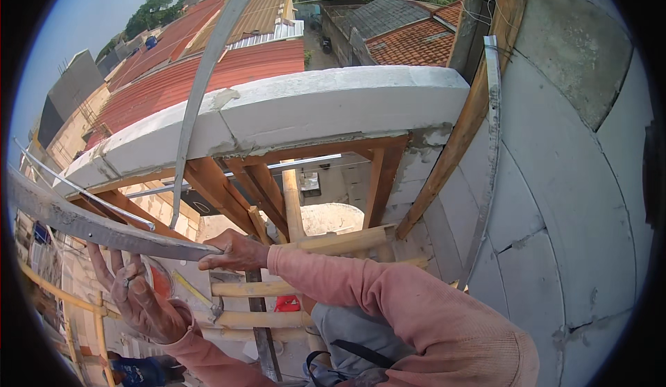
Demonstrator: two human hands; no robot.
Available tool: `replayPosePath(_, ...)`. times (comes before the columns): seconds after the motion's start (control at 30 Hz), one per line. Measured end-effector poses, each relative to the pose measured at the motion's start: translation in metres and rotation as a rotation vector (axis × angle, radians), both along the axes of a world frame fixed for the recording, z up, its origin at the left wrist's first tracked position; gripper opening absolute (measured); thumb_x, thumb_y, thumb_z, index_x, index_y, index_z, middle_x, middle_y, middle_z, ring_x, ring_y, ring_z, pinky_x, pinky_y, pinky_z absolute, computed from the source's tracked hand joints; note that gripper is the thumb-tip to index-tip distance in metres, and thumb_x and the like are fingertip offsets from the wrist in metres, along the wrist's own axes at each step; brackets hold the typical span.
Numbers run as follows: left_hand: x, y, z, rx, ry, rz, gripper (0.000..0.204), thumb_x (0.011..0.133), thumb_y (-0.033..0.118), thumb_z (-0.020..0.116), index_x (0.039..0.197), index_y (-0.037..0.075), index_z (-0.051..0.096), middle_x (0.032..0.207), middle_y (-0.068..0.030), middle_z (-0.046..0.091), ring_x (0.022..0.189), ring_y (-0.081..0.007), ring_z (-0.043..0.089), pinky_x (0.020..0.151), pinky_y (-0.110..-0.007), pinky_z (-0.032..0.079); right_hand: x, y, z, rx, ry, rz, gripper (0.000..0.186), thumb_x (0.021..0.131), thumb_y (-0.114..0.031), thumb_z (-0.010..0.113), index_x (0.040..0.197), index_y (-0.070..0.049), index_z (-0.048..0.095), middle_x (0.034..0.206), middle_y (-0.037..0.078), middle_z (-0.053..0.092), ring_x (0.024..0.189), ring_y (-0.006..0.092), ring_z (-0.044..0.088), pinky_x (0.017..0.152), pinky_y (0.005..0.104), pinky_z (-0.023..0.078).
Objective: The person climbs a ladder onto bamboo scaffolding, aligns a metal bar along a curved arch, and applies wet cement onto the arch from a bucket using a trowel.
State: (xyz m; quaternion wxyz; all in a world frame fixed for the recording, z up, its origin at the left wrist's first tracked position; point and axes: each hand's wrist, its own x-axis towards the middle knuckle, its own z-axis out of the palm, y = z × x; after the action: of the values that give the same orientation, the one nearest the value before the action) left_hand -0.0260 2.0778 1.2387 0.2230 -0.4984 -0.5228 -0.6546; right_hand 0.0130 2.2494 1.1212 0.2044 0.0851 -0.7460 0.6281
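Note:
A long grey bar (104,229) slants in from the left edge and ends in front of me. My right hand (237,251) is closed around its near end, with the thumb along the tip. Below the bar is my left hand (147,302), its fingers apart and pointing up. Some of these fingertips reach the bar's underside; whether they press on it is unclear. Just beyond the left hand are a reddish container (161,279) and a hammer with a yellow handle (194,290), lying near the bamboo poles.
A pale block wall (333,106) crosses ahead above a wooden frame (385,179). Another metal strip (201,88) rises at its left. Bamboo poles (263,319) span below me; a red object (286,304) lies among them. Blockwork (555,179) stands right. A person in blue (139,371) is lower left.

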Motion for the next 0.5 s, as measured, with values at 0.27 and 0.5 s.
replayPosePath(0.27,0.031,0.096,0.019,-0.075,0.161,-0.236,0.024,0.105,0.017,0.051,0.118,0.002,0.064,0.148,-0.0258,0.043,0.134,-0.0364,0.048,0.109,-0.047,0.045,0.061,0.079,-0.076,-0.043,-0.129,-0.242,0.044,0.087,-0.045,0.076,0.102,-0.004,0.068,0.083,0.01,0.063,0.078,0.0202,0.059,0.075,0.0354,0.048)
replayPosePath(0.5,0.098,0.18,0.031,-0.202,0.03,-0.546,0.02,0.095,0.022,0.072,0.106,0.005,0.074,0.121,-0.0122,0.057,0.113,-0.0203,0.059,0.097,-0.037,0.049,0.142,0.146,-0.075,0.329,-0.184,-0.873,0.067,0.082,-0.054,0.077,0.124,-0.005,0.063,0.117,0.017,0.062,0.111,0.0324,0.058,0.1,0.0424,0.045)
